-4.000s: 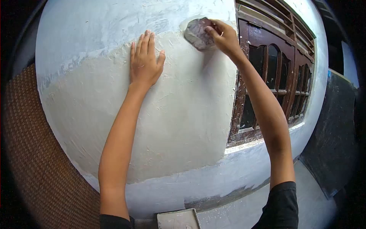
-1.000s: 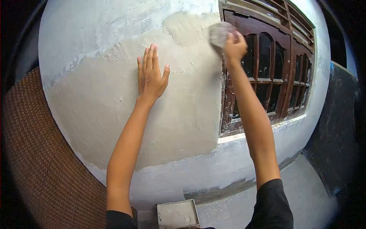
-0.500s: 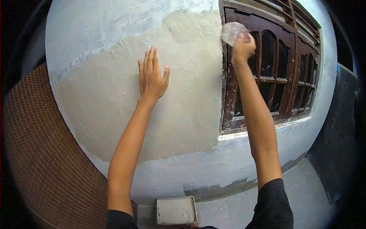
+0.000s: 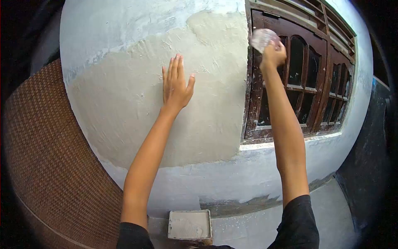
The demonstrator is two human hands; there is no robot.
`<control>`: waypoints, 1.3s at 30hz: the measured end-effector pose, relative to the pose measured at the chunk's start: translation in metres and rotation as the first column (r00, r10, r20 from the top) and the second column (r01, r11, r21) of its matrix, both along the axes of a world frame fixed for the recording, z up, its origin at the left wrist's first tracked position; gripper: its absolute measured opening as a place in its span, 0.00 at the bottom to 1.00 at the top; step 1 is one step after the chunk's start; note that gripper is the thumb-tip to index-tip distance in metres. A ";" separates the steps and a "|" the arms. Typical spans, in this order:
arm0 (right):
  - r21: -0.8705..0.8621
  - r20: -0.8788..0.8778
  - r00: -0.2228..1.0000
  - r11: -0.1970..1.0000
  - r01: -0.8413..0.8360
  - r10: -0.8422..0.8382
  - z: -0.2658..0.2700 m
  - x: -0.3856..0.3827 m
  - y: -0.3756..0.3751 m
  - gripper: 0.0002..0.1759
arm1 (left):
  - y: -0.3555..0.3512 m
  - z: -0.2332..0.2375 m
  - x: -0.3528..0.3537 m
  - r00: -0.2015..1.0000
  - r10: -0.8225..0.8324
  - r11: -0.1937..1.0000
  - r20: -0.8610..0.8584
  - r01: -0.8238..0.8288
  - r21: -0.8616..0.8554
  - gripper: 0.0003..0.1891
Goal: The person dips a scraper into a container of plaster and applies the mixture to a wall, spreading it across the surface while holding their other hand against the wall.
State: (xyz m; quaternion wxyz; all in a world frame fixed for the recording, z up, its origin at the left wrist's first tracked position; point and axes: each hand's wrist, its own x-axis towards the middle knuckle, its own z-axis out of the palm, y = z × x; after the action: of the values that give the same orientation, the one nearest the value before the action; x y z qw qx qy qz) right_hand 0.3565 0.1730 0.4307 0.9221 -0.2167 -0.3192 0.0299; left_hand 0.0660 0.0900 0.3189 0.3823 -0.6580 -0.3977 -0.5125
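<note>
My left hand [image 4: 177, 85] lies flat against the wall with its fingers stretched upward and the thumb out. Beneath it spreads a broad beige patch of wall putty [image 4: 203, 120] with ridges and small raised flecks. At the upper left of the window, my right hand [image 4: 273, 54] grips a pale, flat, rounded piece [image 4: 263, 39] smeared whitish and slightly blurred. This piece overlaps the dark window frame [image 4: 249, 74] near the putty's right edge. My right fingers are closed round its lower right side.
A brown wooden window [image 4: 304, 89] with small panes and white smears fills the right. Woven matting [image 4: 58, 153] stands on the left. Below, a rectangular container [image 4: 189, 225] holds beige paste near the wall's foot. White specks dot the grey floor [image 4: 244, 228].
The whole view has shifted, so the wall and window sit a little further right. My left hand stays flat on the putty; my right hand still holds the pale piece by the window frame.
</note>
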 end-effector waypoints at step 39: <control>-0.840 0.005 0.545 0.298 -0.452 0.839 -0.538 -0.238 -0.168 0.16 | -0.136 -0.356 -0.207 0.980 -0.102 0.735 0.170 0.190 -0.651 0.24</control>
State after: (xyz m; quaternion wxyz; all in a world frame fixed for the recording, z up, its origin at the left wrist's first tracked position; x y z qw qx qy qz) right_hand 0.1188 0.0055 -0.1070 0.5352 -0.4277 -0.5367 0.4925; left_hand -0.1409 -0.0464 -0.0372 0.0567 -0.7471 -0.5237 -0.4055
